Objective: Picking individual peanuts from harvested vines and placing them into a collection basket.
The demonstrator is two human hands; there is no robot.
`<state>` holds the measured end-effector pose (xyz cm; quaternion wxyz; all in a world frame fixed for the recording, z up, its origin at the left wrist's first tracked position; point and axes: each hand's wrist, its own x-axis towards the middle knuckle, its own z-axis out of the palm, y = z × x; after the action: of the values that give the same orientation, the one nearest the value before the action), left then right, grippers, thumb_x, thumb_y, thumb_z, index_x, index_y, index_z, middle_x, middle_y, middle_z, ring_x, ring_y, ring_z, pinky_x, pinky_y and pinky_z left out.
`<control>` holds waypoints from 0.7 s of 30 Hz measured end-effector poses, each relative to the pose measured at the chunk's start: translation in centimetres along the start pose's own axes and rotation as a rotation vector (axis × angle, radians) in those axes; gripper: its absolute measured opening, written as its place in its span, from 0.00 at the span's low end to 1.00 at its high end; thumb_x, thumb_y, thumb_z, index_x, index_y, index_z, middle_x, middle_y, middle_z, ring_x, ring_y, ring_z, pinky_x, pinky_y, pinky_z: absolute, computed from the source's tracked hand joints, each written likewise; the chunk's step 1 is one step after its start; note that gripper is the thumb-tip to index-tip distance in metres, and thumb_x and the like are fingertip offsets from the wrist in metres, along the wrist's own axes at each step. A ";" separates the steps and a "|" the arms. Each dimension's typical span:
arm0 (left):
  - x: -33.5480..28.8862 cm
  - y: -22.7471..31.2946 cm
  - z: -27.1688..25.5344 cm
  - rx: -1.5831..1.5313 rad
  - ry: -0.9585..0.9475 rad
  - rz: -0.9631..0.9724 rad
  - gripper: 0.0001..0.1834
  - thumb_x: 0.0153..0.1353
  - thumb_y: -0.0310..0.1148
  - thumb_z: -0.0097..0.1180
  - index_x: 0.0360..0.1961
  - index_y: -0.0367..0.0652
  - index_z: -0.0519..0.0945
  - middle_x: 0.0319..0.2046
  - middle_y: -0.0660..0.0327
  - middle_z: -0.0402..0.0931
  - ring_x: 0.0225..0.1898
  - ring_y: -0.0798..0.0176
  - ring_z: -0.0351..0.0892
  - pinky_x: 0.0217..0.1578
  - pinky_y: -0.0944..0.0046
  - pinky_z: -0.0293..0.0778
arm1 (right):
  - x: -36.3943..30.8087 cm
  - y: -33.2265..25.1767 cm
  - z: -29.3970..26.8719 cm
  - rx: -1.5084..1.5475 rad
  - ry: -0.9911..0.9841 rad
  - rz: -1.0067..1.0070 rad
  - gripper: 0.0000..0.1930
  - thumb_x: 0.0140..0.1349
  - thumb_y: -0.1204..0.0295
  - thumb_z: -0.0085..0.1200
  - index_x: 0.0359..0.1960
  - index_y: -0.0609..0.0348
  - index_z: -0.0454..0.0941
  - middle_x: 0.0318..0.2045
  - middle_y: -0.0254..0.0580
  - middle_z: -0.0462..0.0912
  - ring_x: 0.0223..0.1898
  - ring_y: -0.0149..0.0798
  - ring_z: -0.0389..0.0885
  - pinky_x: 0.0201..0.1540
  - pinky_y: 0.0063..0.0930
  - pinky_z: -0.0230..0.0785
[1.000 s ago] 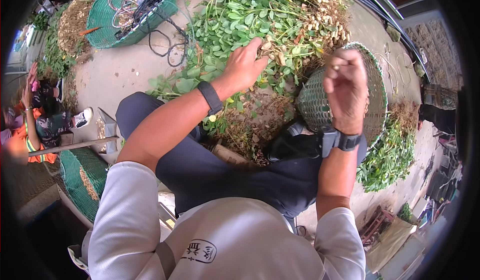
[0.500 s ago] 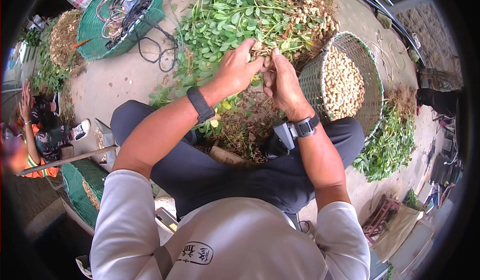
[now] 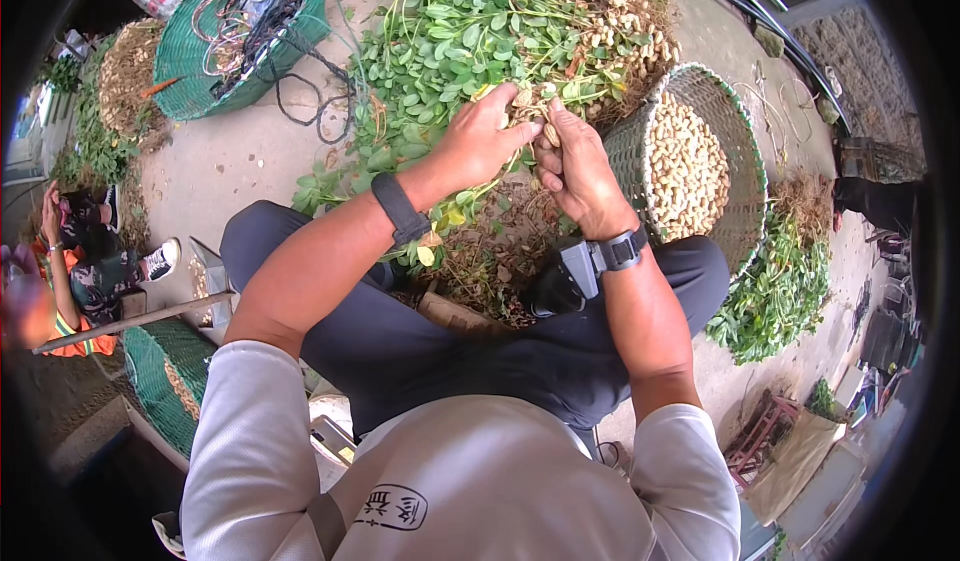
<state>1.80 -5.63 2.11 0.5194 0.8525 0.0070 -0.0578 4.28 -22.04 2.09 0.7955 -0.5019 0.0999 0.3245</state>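
My left hand (image 3: 484, 139) is closed around the root end of a peanut plant, whose leafy stems trail down past the wrist. Beside it my right hand (image 3: 582, 173) pinches peanuts (image 3: 552, 133) at those roots, thumb and fingers pressed together. The two hands nearly touch. Just beyond them spreads a heap of green peanut plants (image 3: 450, 31), with its pod-laden roots (image 3: 628, 31) toward the right. A woven basket (image 3: 742, 131) tilts beside my right wrist, and picked peanuts (image 3: 686, 169) lie in it.
Dry stalks and soil (image 3: 495, 251) litter the ground between my legs. More peanut plants (image 3: 780, 286) lie right of the basket. At the upper left stands a green basket (image 3: 190, 71) holding tangled cords. A person (image 3: 85, 251) sits at the far left near another green basket (image 3: 150, 371).
My right hand has shifted slightly right and downward, and its fingers have rolled round the peanuts. The left hand stays near the same spot, still holding the plant.
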 end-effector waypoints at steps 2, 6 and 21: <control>0.1 -0.5 0.1 -0.025 -0.017 -0.004 0.26 0.62 0.39 0.61 0.55 0.32 0.70 0.43 0.53 0.81 0.43 0.60 0.79 0.46 0.59 0.73 | 0.2 0.0 -0.2 0.010 0.011 0.004 0.14 0.73 0.57 0.47 0.31 0.50 0.70 0.20 0.24 0.65 0.15 0.21 0.59 0.14 0.17 0.53; 0.6 -1.3 1.0 -0.259 -0.045 0.073 0.25 0.65 0.36 0.59 0.58 0.33 0.70 0.44 0.58 0.79 0.44 0.65 0.78 0.47 0.63 0.73 | 0.4 -0.3 -0.7 0.104 0.017 -0.021 0.11 0.71 0.61 0.51 0.34 0.54 0.72 0.22 0.25 0.68 0.18 0.21 0.64 0.17 0.16 0.59; 0.2 -0.8 0.2 -0.916 -0.131 -0.136 0.13 0.69 0.32 0.50 0.51 0.38 0.75 0.44 0.64 0.78 0.47 0.72 0.74 0.50 0.68 0.70 | -0.9 -0.5 -0.1 -0.097 -0.117 -0.133 0.09 0.67 0.69 0.57 0.37 0.60 0.71 0.22 0.36 0.77 0.14 0.25 0.70 0.16 0.18 0.62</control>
<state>1.90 -5.46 1.24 0.8366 0.5276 0.0550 -0.1366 3.91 -22.62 2.80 0.7946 -0.5255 0.0039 0.3042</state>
